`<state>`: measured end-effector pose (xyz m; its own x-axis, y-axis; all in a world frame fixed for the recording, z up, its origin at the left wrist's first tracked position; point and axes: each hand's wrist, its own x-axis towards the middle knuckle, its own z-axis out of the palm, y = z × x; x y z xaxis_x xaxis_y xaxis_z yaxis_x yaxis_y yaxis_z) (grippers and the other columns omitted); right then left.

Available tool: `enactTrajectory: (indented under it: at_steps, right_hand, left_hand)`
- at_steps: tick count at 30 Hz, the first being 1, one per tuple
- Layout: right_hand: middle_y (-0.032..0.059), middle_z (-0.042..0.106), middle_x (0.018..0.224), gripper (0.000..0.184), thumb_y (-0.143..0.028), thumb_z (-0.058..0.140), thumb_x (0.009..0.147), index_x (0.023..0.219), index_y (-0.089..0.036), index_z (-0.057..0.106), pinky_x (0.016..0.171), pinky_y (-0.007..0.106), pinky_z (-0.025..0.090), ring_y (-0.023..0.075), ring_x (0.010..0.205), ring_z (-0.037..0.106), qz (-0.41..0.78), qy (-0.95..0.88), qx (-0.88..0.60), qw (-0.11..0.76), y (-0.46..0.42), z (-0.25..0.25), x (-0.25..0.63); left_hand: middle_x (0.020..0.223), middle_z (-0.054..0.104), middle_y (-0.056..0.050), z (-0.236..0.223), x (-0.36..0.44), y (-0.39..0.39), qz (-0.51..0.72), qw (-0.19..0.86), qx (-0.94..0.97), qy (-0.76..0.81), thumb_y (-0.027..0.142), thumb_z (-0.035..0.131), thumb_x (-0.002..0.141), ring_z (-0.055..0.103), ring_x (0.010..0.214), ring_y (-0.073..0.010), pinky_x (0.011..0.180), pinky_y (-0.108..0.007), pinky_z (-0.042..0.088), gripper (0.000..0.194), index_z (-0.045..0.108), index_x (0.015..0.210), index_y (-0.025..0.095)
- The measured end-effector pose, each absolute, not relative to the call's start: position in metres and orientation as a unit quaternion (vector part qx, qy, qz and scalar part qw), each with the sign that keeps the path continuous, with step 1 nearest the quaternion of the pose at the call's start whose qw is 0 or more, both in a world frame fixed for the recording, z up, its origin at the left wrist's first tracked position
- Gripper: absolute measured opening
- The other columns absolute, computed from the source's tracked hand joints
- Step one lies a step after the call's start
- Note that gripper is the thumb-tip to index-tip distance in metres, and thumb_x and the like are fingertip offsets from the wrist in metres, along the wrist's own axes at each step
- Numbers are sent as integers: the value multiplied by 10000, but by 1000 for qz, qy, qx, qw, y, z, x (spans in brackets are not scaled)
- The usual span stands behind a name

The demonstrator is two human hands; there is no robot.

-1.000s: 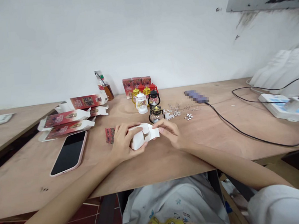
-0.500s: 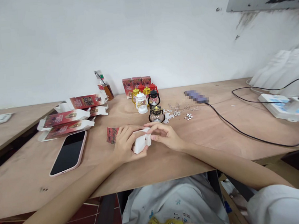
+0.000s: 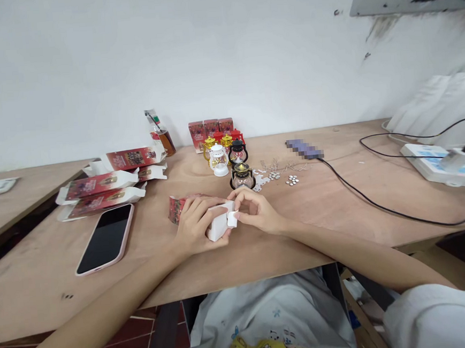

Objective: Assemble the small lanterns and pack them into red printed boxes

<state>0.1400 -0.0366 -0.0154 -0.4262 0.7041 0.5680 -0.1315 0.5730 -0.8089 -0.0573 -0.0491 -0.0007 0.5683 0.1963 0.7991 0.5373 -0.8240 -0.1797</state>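
Observation:
My left hand [image 3: 198,222] is wrapped round a small red and white cardboard box [image 3: 218,226], held a little above the table's front part. The box's white end faces me and to the right. At that end, the thumb and fingers of my right hand [image 3: 258,210] pinch a small white flap. Just beyond the hands stands a black lantern with a gold top [image 3: 242,176]. Behind it are a white lantern [image 3: 218,161] and a black lantern [image 3: 238,152], with gold and red ones at their back.
Flattened red boxes [image 3: 100,184] lie at left, near a phone [image 3: 107,240]. Red boxes [image 3: 211,127] stand by the wall. Button cells [image 3: 292,180] and small wire pieces lie right of the lanterns. A black cable [image 3: 363,198] runs to a power strip [image 3: 443,164].
The white flap at the box's end has shifted, and my right fingers now pinch it. More of the box's red side shows left of my left hand.

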Motion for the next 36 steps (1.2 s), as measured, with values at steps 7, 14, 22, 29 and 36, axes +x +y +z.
enactTrajectory:
  at_steps: [7, 14, 22, 29, 36]
  right_hand:
    - [59, 534, 1005, 213, -365, 660, 797, 749, -192, 545, 900, 357, 431, 175, 973, 544, 409, -737, -215, 492, -35, -16, 139]
    - [58, 542, 1000, 202, -351, 659, 798, 746, -195, 540, 899, 356, 440, 178, 987, 552, 398, -741, -228, 490, -36, -15, 139]
    - [59, 555, 1025, 196, -389, 658, 812, 800, -205, 591, 892, 365, 464, 180, 993, 558, 370, -760, -239, 478, -35, -16, 141]
    - [66, 541, 1030, 186, -367, 628, 832, 789, -202, 556, 849, 350, 473, 186, 991, 550, 368, -763, -233, 477, -39, -14, 142]
    - [61, 553, 994, 145, -306, 629, 825, 769, -201, 545, 910, 366, 439, 178, 981, 559, 338, -771, -239, 483, -38, -12, 141]
  left_hand:
    - [987, 684, -93, -4, -58, -47, -406, 208, -864, -214, 272, 671, 686, 641, 876, -241, 744, -373, 442, 395, 511, 1043, 211]
    - [997, 687, -83, -4, -59, -47, -401, 201, -866, -219, 289, 660, 697, 643, 889, -238, 753, -371, 439, 383, 510, 1043, 224]
    - [1004, 681, -89, -3, -60, -46, -404, 192, -870, -208, 266, 665, 696, 640, 889, -234, 760, -375, 449, 394, 509, 1055, 219]
    - [1006, 677, -114, -2, -62, -44, -399, 191, -876, -194, 266, 688, 693, 641, 900, -247, 758, -384, 451, 424, 502, 1068, 200]
    - [1009, 680, -98, -3, -62, -44, -397, 194, -874, -200, 282, 672, 719, 648, 897, -234, 769, -376, 447, 411, 502, 1088, 219]
